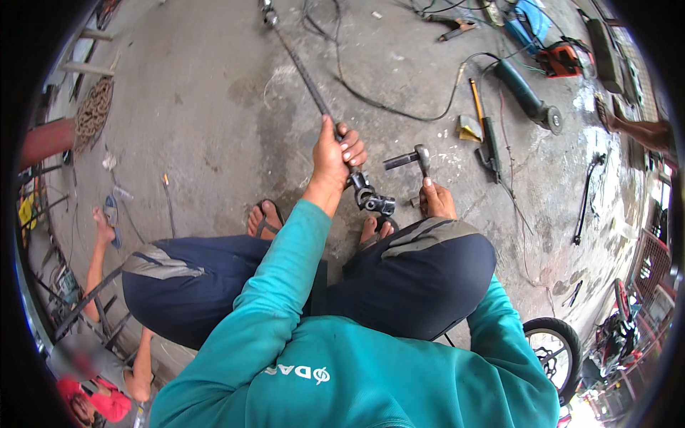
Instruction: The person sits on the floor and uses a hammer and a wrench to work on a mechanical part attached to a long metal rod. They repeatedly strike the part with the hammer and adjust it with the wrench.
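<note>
My left hand point(337, 155) is wrapped round a long dark metal shaft point(303, 75). The shaft slants from far left towards my feet, and its near end carries a universal joint point(371, 198) just beyond my right foot. Another shiny joint point(270, 17) shows at the far end, partly cut off by the picture's edge. Beside my right knee, my right hand point(438, 200) is closed on the handle of a ratchet wrench point(422, 153). A dark, long socket point(401, 161) on the ratchet's head points left, apart from the shaft. My right forearm is hidden behind the knee.
An angle grinder point(524, 93), a welding electrode holder point(490, 150) and a black cable point(378, 105) lie on the concrete floor ahead and right. A long tool-like bar point(589, 200) lies farther right. A wheel point(553, 349) stands near right. Other people sit left and stand right.
</note>
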`<state>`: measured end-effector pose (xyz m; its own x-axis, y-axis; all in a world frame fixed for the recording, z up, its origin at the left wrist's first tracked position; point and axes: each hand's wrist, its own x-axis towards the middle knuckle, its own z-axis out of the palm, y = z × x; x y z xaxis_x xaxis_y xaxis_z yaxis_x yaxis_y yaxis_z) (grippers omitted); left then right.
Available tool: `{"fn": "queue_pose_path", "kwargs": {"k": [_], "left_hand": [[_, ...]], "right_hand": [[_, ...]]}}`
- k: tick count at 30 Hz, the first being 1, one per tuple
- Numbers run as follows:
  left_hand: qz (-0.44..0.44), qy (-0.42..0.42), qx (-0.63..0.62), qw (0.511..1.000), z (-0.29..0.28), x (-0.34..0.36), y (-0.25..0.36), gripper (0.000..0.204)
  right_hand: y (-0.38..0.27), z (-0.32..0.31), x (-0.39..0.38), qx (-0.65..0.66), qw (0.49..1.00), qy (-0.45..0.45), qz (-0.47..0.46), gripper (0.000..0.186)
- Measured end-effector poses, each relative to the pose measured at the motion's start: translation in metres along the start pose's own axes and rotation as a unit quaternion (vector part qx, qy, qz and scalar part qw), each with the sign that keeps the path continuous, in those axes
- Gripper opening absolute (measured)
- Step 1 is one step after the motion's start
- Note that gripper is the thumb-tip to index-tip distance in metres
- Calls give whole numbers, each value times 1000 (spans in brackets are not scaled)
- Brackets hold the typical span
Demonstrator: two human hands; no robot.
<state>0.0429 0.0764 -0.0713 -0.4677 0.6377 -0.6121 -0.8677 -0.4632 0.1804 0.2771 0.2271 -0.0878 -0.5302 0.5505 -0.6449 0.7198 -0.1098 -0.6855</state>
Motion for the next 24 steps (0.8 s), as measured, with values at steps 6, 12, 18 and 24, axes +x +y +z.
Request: {"fn": "queue_pose_path", "kwargs": {"k": [6,12,18,24], "left_hand": [[3,73,88,993,2,12,-9,35],[-30,152,110,982,-15,34,-19,43],[40,182,134,973,-8,37,-46,47],[33,209,115,971,-8,30,-80,51]], "right_hand": [[-5,-38,27,-274,955,76,-83,48],[4,-58,26,-371,908,139,-134,50],[-32,-20,-1,-89,968,-38,-230,66],[-23,17,-25,-265,930,-85,-240,65]]}}
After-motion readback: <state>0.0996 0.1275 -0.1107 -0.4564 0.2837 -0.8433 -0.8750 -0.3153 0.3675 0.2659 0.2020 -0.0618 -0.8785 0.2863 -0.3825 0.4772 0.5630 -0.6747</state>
